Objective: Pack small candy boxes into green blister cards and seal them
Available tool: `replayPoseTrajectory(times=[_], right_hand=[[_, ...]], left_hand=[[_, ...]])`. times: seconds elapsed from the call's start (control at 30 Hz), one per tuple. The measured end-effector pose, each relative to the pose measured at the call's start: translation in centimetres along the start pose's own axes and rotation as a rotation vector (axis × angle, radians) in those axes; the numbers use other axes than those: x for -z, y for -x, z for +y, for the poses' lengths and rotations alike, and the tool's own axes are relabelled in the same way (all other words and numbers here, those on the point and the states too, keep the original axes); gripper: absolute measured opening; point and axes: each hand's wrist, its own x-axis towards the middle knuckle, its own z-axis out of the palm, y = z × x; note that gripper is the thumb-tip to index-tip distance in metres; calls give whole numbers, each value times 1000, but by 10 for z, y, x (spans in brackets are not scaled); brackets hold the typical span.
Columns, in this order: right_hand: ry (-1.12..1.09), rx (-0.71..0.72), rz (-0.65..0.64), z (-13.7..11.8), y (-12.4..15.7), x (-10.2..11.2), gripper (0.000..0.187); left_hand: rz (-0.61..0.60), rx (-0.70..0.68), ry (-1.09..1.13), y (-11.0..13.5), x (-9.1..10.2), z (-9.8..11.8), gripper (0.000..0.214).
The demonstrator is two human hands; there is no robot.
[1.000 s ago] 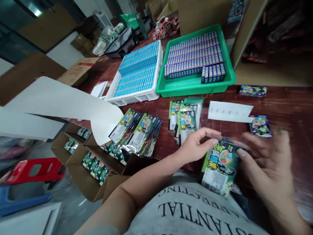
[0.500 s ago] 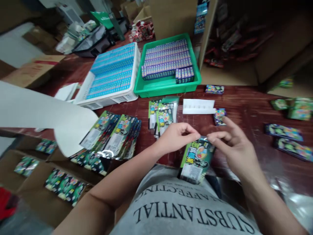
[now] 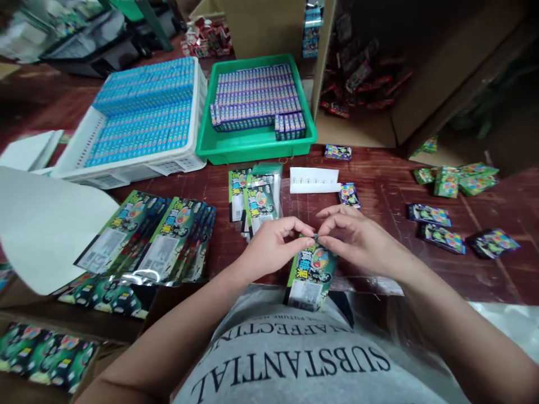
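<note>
Both hands, left hand [image 3: 269, 249] and right hand [image 3: 357, 238], pinch the top edge of a green packet [image 3: 310, 275]; the shirt [image 3: 295, 359] reads "SUBSTANTIAL".

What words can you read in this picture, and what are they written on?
"SUBSTANTIAL": on the grey shirt.
"AFFECTING": the shirt's line above, less sharp; smaller print beside it is unreadable.
On the packet pinched by the left hand and right hand: large characters, too blurred to read.
On the white card and the boxes in the green tray and white tray: print too small.
</note>
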Motion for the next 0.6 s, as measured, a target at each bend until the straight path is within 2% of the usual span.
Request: replayPoseTrajectory(times=[0.07,0.13,0.2,0.27,0.33,0.4,0.43,0.47,0.53,0.57,0.6], right_hand=[[73,5,76,0,0,-10,14],[113,25,168,1,1,-20,28],[161,91,214,4,0,-29,26],[202,178,161,7,-5,-37,23],[180,226,11,4,-19,-41,26],[90,209,-133,-5,-42,-45,33],[39,180,-147,-13,-58,-49,34],[-12,142,-111,-21,-77,-55,34],[-113,53,72,-40,-122,-76,34],[-174,15,151,-49,-146,-91,36],[-236,-20,187,-57,-169,-110,39]], left_hand=[[27,17,11,7,1,1,14],[47,24,22,14,3,0,16],[74,24,23,21,8,-2,17],[124,23,26,29,16,-4,17],[192,7,43,44,28,-1,17],[309,-45,15,68,42,4,19],[426,-87,-34,83,50,6,22],[593,-136,-103,101,58,6,26],[1063,-220,-230,136,74,-2,34],[1300,-227,-239,151,80,-10,37],[1487,-190,-185,164,84,-21,41]])
